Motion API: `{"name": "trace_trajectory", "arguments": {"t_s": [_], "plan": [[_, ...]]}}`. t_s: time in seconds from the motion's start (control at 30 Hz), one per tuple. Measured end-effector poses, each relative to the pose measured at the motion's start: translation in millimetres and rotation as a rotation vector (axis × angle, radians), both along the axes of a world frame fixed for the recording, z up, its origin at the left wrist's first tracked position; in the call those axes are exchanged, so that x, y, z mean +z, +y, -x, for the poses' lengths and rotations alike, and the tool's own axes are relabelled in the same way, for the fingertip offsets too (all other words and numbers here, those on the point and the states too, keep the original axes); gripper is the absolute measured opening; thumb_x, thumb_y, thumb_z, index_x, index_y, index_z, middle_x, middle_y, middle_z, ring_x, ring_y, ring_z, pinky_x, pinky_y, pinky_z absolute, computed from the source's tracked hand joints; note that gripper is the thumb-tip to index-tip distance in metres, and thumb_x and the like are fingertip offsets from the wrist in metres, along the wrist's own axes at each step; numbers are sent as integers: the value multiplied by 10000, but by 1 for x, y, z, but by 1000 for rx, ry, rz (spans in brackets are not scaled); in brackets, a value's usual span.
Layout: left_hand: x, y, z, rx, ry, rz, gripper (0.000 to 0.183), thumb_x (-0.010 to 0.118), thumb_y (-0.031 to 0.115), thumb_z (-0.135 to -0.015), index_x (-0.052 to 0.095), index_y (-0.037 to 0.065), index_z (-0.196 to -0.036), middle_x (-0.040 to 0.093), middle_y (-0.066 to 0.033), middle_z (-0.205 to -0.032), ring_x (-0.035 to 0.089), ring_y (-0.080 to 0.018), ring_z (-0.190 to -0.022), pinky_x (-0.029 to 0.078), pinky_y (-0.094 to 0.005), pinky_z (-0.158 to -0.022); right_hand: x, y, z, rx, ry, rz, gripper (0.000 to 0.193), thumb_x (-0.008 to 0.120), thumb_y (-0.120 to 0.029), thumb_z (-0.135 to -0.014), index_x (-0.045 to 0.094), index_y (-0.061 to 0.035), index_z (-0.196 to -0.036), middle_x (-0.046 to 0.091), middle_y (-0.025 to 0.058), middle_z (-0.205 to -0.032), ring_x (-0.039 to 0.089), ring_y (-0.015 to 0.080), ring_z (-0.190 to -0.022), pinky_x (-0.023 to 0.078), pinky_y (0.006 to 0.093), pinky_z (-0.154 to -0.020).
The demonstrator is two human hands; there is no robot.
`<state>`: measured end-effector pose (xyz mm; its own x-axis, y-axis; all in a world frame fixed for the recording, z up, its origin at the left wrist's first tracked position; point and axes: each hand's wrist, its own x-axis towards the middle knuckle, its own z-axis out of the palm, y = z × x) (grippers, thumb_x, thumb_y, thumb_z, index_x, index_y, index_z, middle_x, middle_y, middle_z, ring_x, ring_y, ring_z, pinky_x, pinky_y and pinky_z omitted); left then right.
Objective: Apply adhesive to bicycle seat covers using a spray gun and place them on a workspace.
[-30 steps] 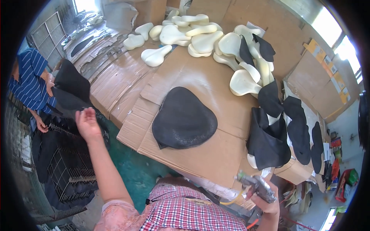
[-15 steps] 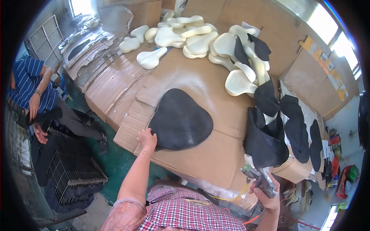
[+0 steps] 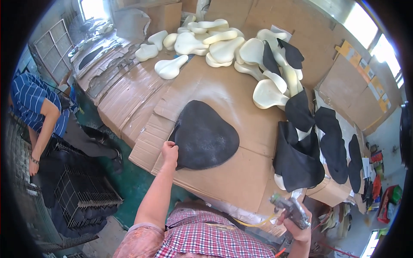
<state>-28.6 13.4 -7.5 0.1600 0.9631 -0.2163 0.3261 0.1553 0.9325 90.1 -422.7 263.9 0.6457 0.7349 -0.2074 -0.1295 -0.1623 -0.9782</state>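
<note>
A black, rounded saddle-shaped cover sheet (image 3: 208, 133) lies flat on the cardboard in front of me, with pale specks across its lower middle. My left hand (image 3: 170, 153) pinches its left edge, where a dark flap lifts a little. Off to the right, beyond the table's near edge, my right hand (image 3: 297, 225) is wrapped round a metal spray gun (image 3: 293, 210), its nozzle pointing up and left. A yellow hose (image 3: 254, 224) runs near the gun. Whether the trigger is pressed I cannot tell.
Cream foam bicycle saddles (image 3: 223, 49) are heaped at the back. Black sheets (image 3: 297, 159) drape over things at the right. On the left, a co-worker in a striped shirt (image 3: 51, 109) bends over a wire rack (image 3: 88, 189) with black pieces. Cardboard (image 3: 241, 180) covers the table.
My left hand has closed on the sheet's left edge and raised it slightly. Pale specks now show on the sheet. The co-worker has bent lower, reaching down to the rack.
</note>
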Motion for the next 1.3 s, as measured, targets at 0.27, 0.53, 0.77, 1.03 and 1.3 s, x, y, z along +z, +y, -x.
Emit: {"name": "trace_trajectory", "arguments": {"t_s": [0.27, 0.53, 0.77, 1.03, 1.3], "plan": [[-34, -3, 12, 98, -357, 275, 608, 563, -51, -758, 383, 8, -1337, 561, -127, -1142, 590, -216, -899, 491, -322, -735, -4, -2, -3, -39, -16, -59, 573, 635, 30, -702, 482, 67, -1253, 634, 141, -860, 623, 185, -718, 529, 316, -697], [46, -11, -38, -187, -451, 368, 694, 491, -114, -753, 371, 138, -1388, 562, -35, -1170, 579, -160, -908, 496, -324, -635, -19, 26, -8, -135, -21, -170, 528, 614, 16, -747, 460, 55, -1250, 616, 124, -823, 621, 183, -734, 524, 316, -673], [199, 22, -67, -310, -1196, 256, 489, 483, -90, -796, 465, 82, -1253, 597, -62, -1105, 605, -204, -963, 523, -367, -798, -5, -3, 1, -64, -76, -144, 674, 653, -12, -709, 424, 5, -1342, 614, 163, -910, 605, 213, -821, 502, 349, -746], [258, 81, 42, -73, -1339, -50, 352, 529, -71, -821, 548, 61, -1146, 629, -97, -1070, 615, -229, -993, 506, -369, -881, 1, -14, 22, -13, 103, 14, 590, 682, 16, -667, 529, 30, -1237, 630, 133, -878, 614, 196, -768, 502, 326, -732], [215, 139, 188, 275, -1215, -321, 337, 495, -64, -850, 532, 50, -1164, 600, -112, -1103, 601, -259, -974, 505, -376, -832, 25, -24, 19, -132, -132, 92, 545, 661, -8, -705, 524, 47, -1230, 632, 108, -850, 609, 143, -750, 488, 274, -707]]}}
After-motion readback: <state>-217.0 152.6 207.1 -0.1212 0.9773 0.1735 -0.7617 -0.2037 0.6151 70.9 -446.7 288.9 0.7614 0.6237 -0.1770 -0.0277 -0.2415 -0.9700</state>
